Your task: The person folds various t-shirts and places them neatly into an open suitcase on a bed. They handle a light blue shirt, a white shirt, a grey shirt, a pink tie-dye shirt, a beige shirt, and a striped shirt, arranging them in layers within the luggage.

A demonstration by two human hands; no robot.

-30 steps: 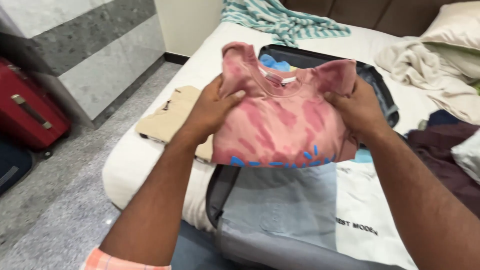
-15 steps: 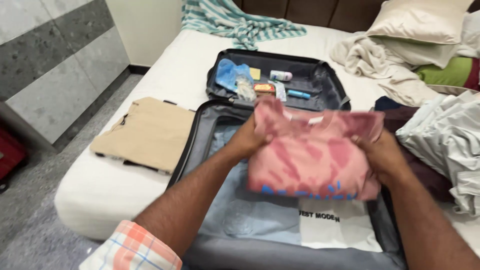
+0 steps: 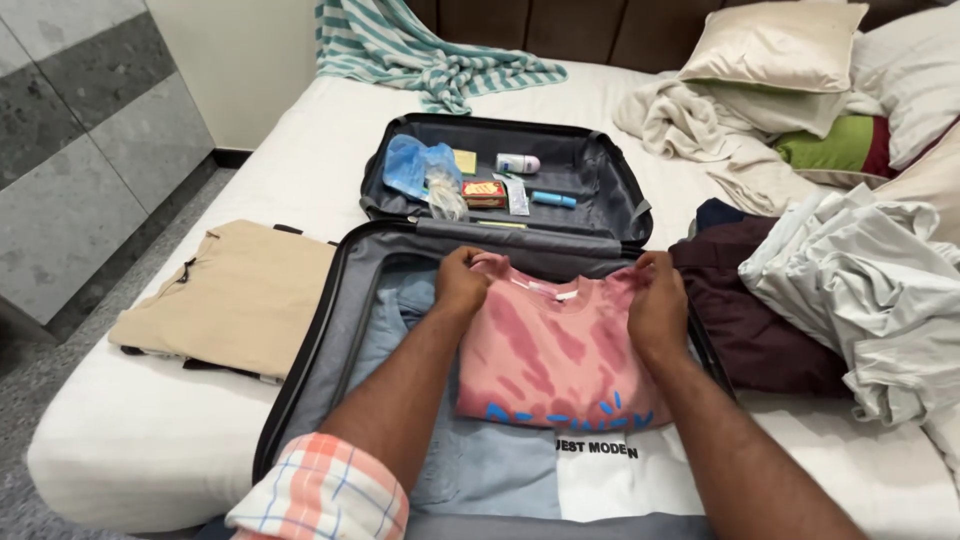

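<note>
With both hands down in the near half of the open suitcase (image 3: pixel 320 330), the pink shirt (image 3: pixel 560 355) lies folded flat there, on top of a light blue garment (image 3: pixel 490 465) and a white one (image 3: pixel 625 475). Left hand (image 3: pixel 460 285) grips the shirt's top left corner, fingers curled shut over the fabric. Right hand (image 3: pixel 657 305) grips the top right corner the same way, fingers closed on the cloth. Collar edge sits close to the hinge side; blue print runs along the shirt's near edge.

Far half of the case holds small stuff: a blue plastic bag (image 3: pixel 415 165), a red-and-yellow box (image 3: pixel 484 190), a white roll-on (image 3: pixel 518 163), a blue tube (image 3: pixel 553 199).

Suitcase lies on a white bed (image 3: pixel 160 440). Folded tan garment (image 3: pixel 235 295) just left of the case. Dark maroon garment (image 3: pixel 760 320) just right of it, touching the rim (some of it under a heap of pale grey cloth (image 3: pixel 860 290)). Striped teal towel (image 3: pixel 420 50) at the bed's far end, well apart. Pillows (image 3: pixel 780 45) at far right. Left sleeve is checked orange and white.
</note>
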